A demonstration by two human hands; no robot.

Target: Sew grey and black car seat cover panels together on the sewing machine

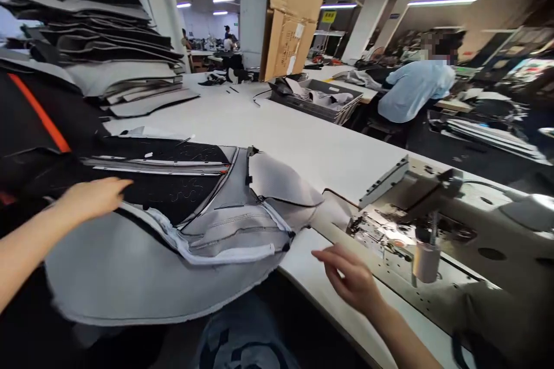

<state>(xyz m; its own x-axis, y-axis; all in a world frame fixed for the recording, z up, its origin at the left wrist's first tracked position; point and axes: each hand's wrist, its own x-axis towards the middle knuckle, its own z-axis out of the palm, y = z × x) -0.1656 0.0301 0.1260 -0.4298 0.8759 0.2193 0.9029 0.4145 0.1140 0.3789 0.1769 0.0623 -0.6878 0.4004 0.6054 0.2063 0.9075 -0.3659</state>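
A sewn cover (142, 268), likely for a seat, lies over the table's front edge. It has grey mesh, black panels and white edging strips, with its near grey flap hanging down. My left hand (93, 199) is at the cover's left part, over the black panel, its fingers closed together on the fabric; the thumb side is hard to make out. Held over the table between the cover and the sewing machine (489, 242), my right hand (348, 277) is empty, with loosely bent fingers apart. It touches neither.
Folded grey and black pieces (112, 40) are stacked high at the left. A black panel with an orange stripe (41, 112) lies nearer. Across the white table (298, 132) stand a grey crate (315, 101) of fabric and a cardboard box (294, 23). A person in light blue (415, 89) sits beyond.
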